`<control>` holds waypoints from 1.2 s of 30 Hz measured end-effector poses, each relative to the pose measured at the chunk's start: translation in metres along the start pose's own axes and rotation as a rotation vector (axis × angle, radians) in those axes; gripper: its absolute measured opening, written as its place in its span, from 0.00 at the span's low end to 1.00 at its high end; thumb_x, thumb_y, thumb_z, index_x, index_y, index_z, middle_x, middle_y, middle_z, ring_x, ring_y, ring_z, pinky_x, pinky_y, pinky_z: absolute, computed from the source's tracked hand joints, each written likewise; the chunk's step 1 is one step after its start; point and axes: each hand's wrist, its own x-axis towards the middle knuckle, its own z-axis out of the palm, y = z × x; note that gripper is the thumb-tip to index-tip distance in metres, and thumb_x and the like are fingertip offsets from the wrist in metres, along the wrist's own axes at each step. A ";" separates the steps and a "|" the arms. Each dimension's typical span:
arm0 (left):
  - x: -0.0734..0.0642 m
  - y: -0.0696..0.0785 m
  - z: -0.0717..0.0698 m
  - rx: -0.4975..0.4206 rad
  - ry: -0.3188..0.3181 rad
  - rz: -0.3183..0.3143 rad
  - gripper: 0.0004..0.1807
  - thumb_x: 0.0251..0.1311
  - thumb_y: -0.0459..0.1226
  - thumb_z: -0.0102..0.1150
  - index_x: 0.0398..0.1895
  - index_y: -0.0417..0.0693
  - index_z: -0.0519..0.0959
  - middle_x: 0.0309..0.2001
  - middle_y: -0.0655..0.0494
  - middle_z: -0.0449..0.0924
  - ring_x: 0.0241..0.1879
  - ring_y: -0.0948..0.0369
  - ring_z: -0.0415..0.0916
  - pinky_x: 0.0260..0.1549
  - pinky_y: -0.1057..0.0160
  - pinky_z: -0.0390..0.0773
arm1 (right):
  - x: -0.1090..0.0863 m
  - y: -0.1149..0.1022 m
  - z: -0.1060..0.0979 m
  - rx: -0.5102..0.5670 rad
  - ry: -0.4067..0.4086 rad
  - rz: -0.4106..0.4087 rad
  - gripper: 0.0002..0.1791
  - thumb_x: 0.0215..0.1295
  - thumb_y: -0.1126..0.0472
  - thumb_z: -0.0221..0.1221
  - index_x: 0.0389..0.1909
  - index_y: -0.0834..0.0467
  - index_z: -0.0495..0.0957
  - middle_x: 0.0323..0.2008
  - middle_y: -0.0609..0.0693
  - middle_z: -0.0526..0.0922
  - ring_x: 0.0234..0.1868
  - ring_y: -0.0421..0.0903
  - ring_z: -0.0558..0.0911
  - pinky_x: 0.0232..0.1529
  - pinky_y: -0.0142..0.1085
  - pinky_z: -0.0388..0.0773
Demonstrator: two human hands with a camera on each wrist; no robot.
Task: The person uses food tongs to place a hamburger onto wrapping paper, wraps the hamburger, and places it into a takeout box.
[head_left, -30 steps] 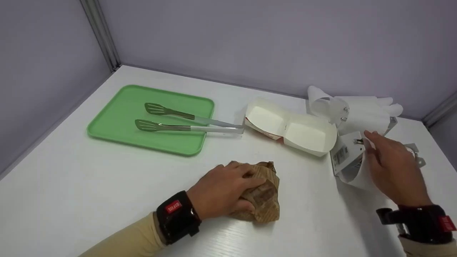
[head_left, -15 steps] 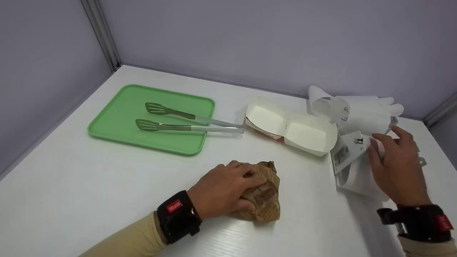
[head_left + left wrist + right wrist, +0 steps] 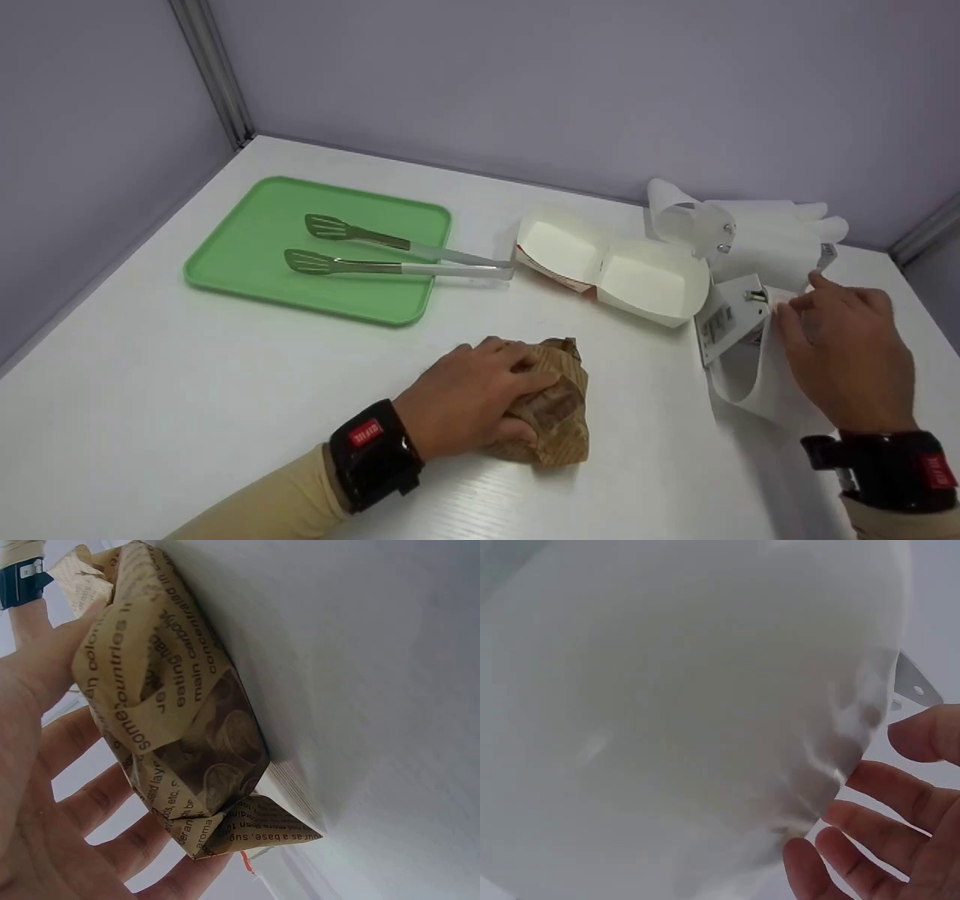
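My left hand [image 3: 469,401] rests over a brown printed paper bundle [image 3: 551,431], with its thumb on one side and its fingers on the other. In the left wrist view the bundle [image 3: 169,682] shows dark lettering and folded corners. At the right, my right hand [image 3: 851,352] is at a curled white pack of thin plastic gloves [image 3: 765,375] with a card header. In the right wrist view several fingertips touch the edge of the translucent sheet [image 3: 705,705], and the thumb stands apart from it.
An unfolded white food box [image 3: 651,281] lies beside the gloves. Tongs with slotted ends [image 3: 375,266] rest partly on a green tray [image 3: 352,300] at the left. A second white glove pack [image 3: 772,232] lies behind, near the wall.
My right hand's fingers have lifted off the card header, spread over the curled glove pack and drawn closer together again, slightly to the right. The left hand and bundle have not moved.
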 end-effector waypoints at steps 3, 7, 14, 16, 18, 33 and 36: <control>0.000 0.000 0.000 0.000 -0.003 -0.003 0.35 0.58 0.59 0.64 0.70 0.65 0.73 0.67 0.57 0.74 0.65 0.54 0.73 0.52 0.51 0.82 | -0.001 -0.002 -0.003 -0.020 -0.001 -0.006 0.17 0.73 0.57 0.56 0.47 0.69 0.79 0.49 0.72 0.82 0.53 0.69 0.75 0.38 0.68 0.75; 0.000 0.000 0.000 0.004 0.001 -0.002 0.35 0.58 0.60 0.64 0.70 0.65 0.73 0.67 0.57 0.74 0.65 0.55 0.73 0.51 0.52 0.82 | -0.002 -0.004 -0.002 -0.038 0.059 -0.063 0.18 0.71 0.60 0.57 0.51 0.71 0.79 0.41 0.72 0.81 0.44 0.69 0.76 0.32 0.67 0.75; -0.001 -0.001 0.001 0.006 0.013 0.006 0.35 0.59 0.60 0.64 0.71 0.65 0.73 0.66 0.57 0.74 0.64 0.55 0.74 0.50 0.52 0.82 | -0.002 -0.003 0.002 -0.004 0.020 -0.105 0.16 0.73 0.62 0.56 0.50 0.72 0.76 0.57 0.75 0.72 0.35 0.69 0.75 0.21 0.60 0.69; -0.001 -0.001 0.001 0.008 0.014 0.007 0.36 0.59 0.59 0.63 0.71 0.65 0.72 0.66 0.57 0.74 0.64 0.55 0.74 0.50 0.52 0.82 | -0.002 -0.002 0.003 0.013 -0.013 -0.092 0.16 0.74 0.61 0.54 0.49 0.73 0.73 0.62 0.76 0.68 0.32 0.69 0.75 0.21 0.58 0.70; -0.001 -0.001 0.001 0.010 0.013 0.009 0.36 0.59 0.59 0.63 0.71 0.65 0.72 0.66 0.57 0.74 0.64 0.54 0.74 0.49 0.52 0.82 | -0.002 -0.001 0.003 0.039 -0.043 -0.080 0.16 0.76 0.61 0.51 0.52 0.72 0.69 0.63 0.78 0.66 0.30 0.68 0.75 0.21 0.58 0.71; 0.000 -0.002 0.002 0.009 0.016 0.014 0.36 0.59 0.60 0.64 0.71 0.64 0.72 0.66 0.57 0.74 0.65 0.55 0.73 0.50 0.53 0.82 | -0.003 0.000 0.002 -0.019 -0.104 -0.055 0.24 0.73 0.58 0.59 0.60 0.71 0.72 0.59 0.78 0.67 0.39 0.74 0.78 0.27 0.64 0.75; -0.001 -0.002 0.002 0.005 0.016 0.014 0.36 0.59 0.59 0.64 0.71 0.64 0.72 0.66 0.57 0.74 0.65 0.55 0.74 0.50 0.53 0.82 | -0.004 0.002 0.002 -0.018 -0.090 -0.080 0.23 0.69 0.59 0.63 0.56 0.70 0.70 0.57 0.77 0.69 0.40 0.74 0.76 0.25 0.64 0.73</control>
